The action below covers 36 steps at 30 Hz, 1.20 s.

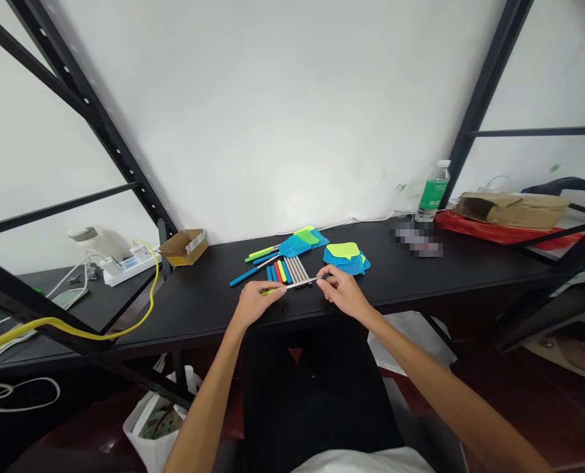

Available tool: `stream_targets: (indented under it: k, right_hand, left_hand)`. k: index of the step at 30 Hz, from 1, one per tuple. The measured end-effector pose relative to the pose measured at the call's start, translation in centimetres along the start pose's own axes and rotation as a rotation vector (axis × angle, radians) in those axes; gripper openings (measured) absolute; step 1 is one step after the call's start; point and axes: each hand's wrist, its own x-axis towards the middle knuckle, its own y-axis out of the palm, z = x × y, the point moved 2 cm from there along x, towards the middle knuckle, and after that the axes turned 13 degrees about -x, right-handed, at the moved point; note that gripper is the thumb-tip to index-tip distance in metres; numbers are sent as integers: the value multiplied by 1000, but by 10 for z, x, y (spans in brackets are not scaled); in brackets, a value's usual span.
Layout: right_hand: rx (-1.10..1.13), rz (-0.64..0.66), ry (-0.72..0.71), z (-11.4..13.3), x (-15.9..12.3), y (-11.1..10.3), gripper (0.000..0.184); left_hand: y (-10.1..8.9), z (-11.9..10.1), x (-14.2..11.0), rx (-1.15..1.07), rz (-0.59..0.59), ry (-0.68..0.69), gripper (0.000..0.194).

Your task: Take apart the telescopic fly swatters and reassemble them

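My left hand is closed on the yellow-green handle of a thin metal rod. At the rod's other end, my right hand pinches the tip; whether it holds anything else there is hidden. Just beyond the rod lie several silver rods in a row, beside short blue, red and yellow handles. Farther back are assembled fly swatters with blue and yellow-green mesh heads, their handles pointing left. A pile of loose swatter heads, yellow-green on top of blue, lies behind my right hand.
An open cardboard box stands at the back left. Left of it are a white power strip and a yellow cable. At the right stand a water bottle and cardboard on red plastic. Black metal posts flank the black table.
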Motion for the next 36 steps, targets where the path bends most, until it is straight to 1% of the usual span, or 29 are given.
stream_targets:
  k: [8,13,15,17,20,21,22,24,26,28,29,31,33,36]
  right_hand:
    - [23,-29,-26,0,0,-3,22]
    - [29,-19,6,0,5,-2,22]
    - [-5,-44,11,-1,9,-6,23]
    - [-137,-132,9,-5,14,-14,24]
    - [-512,-322,11,-19,18,-36,25]
    - [-634,-356,11,-26,19,-43,27]
    - [-734,-361,13,-32,20,-49,31]
    - [-864,-303,38,-45,21,-57,43]
    - [-921,-210,92,-54,21,-59,51]
    - [-931,-142,138,-56,21,-58,49]
    - [-930,-131,148,-55,20,-57,46]
    - [-933,-152,158,-50,20,-56,38]
    - [-945,-203,179,-46,20,-57,31]
    - [-950,-249,199,-44,20,-59,29]
  left_hand:
    - [1,-2,0,37,-11,13,36]
    - [0,0,2,44,-7,21,38]
    - [-1,1,2,36,-14,20,40]
    - [-2,1,3,22,-20,15,41]
    - [-2,1,3,15,-13,-6,41]
    - [-2,1,3,19,-8,-14,41]
    - [-2,1,3,23,-5,-20,41]
    - [-2,2,3,29,-4,-21,41]
    - [-2,2,3,30,-8,-11,42]
    - [-2,2,3,32,-10,-7,41]
    - [-2,2,3,27,-12,-5,41]
    - [-2,2,3,7,-14,-3,39]
    - [-1,2,3,-19,-16,-1,38]
    - [-1,3,4,-33,-16,30,37]
